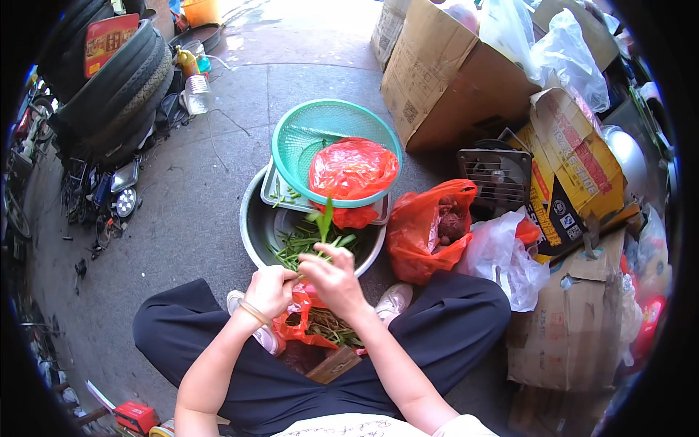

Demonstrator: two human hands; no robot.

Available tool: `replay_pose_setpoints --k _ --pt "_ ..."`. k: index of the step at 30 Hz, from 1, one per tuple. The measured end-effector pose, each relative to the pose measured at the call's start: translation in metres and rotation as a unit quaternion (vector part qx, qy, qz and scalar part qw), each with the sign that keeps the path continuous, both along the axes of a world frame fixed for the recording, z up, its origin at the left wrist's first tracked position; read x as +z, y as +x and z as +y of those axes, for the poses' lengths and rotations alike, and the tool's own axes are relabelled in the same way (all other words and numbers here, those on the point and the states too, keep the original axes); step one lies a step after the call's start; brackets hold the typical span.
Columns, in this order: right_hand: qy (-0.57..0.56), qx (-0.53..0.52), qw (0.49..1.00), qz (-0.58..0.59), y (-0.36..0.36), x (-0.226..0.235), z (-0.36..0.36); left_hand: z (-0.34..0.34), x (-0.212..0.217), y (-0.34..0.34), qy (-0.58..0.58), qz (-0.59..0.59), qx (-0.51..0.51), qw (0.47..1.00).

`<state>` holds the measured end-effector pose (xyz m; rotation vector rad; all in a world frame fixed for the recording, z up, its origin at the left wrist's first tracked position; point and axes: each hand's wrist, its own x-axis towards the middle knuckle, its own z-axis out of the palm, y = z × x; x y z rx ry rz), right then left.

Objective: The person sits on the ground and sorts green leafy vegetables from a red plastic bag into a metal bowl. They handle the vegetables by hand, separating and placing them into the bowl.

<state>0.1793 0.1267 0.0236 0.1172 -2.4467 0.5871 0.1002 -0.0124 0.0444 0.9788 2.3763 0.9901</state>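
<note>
Green leafy stalk (322, 226) stands nearly upright, long axis vertical, leaf tip pointing away from person, over steel basin (256, 226) w/ more greens. Right hand (333, 279) pinches its lower end, fingers curled. Left hand (271, 289) fisted just beside, touching right, also on stem base. Both forearms angle in from below.

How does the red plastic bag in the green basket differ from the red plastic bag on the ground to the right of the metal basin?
The red bag in the basket looks closed and bunched, its contents hidden; the red bag on the ground gapes open, showing dark lumps inside. The first rests in the green basket above the metal basin; the second stands on the pavement. Both are thin, glossy red plastic.
</note>
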Motion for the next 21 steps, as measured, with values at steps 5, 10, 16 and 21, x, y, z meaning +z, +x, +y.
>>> replay_pose_setpoints --k 5,10,16,21 --pt "0.009 -0.046 0.997 -0.059 0.006 -0.018 -0.016 0.0 -0.001 0.001 -0.016 0.047 0.002 0.999" --pt "-0.169 -0.19 0.963 -0.093 -0.005 -0.035 -0.032 0.014 -0.011 0.0 0.084 0.06 0.045 0.994" --pt "-0.326 -0.262 0.899 -0.133 -0.023 -0.081 0.023 0.021 -0.031 -0.012 0.037 -0.081 0.089 0.992" --pt "-0.304 -0.276 0.882 -0.232 0.004 -0.076 0.033 0.036 -0.094 -0.079 0.04 -0.243 0.244 0.938"
